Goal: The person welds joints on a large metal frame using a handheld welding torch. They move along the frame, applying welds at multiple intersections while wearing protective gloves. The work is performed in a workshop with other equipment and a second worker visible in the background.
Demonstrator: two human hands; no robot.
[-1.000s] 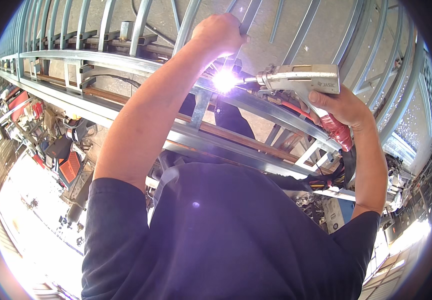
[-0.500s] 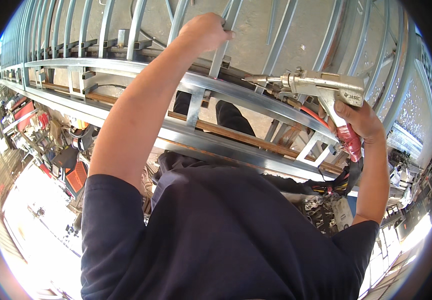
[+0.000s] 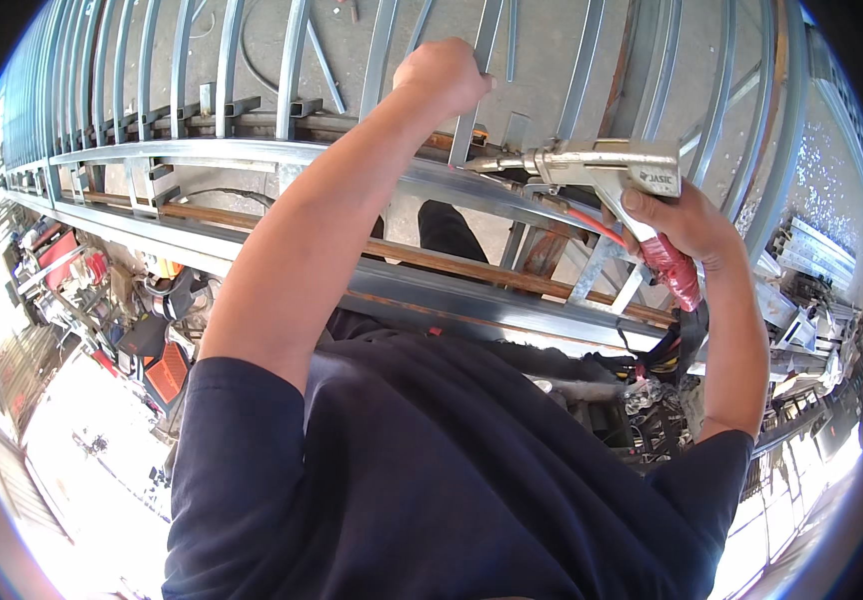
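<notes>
My left hand (image 3: 444,76) is closed around one galvanized metal bar (image 3: 483,95) of a long fence-like frame. The foot of that bar meets a shiny galvanized rail (image 3: 422,184) running across in front of me. My right hand (image 3: 687,215) grips a silver handheld welding gun (image 3: 602,165), apparently a laser type, by its handle wrapped in red tape (image 3: 670,268). The slim nozzle (image 3: 487,163) points left at the joint of bar and rail, very near it; whether it touches I cannot tell. A red hose (image 3: 595,226) runs beside the gun.
Several parallel bars (image 3: 232,70) stretch away to both sides. A brown rusty bar (image 3: 512,275) and a wide metal beam (image 3: 432,298) lie nearer my body. Cluttered tools and an orange-and-black item (image 3: 165,375) sit at the left. Metal offcuts (image 3: 817,255) lie at the right.
The welding gun has come left toward the bar, its nozzle now close to the joint. My left hand keeps its grip on the bar. The whole view has shifted a little.
</notes>
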